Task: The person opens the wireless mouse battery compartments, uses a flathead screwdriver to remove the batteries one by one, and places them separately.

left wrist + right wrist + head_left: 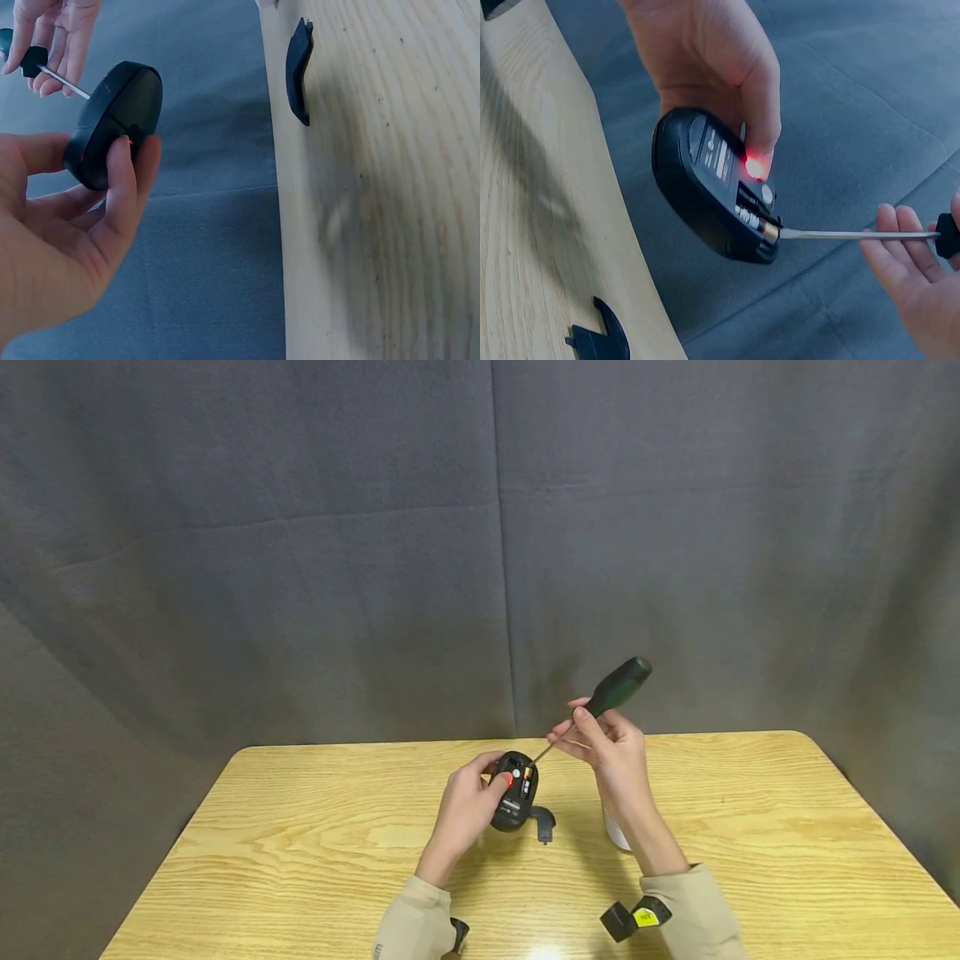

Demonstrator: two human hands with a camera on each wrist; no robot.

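left hand grips an oval black mouse; right hand pinches a metal-shafted screwdriver; below both, a wood-grained table.

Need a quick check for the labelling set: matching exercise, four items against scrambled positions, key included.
1. computer mouse
2. flat-tipped screwdriver
3. battery cover
4. battery

A. lying on the wooden table
B. seated in the mouse's open underside
C. gripped by the left hand
D. held by the right hand, shaft angled toward the mouse

Pairs: 1-C, 2-D, 3-A, 4-B
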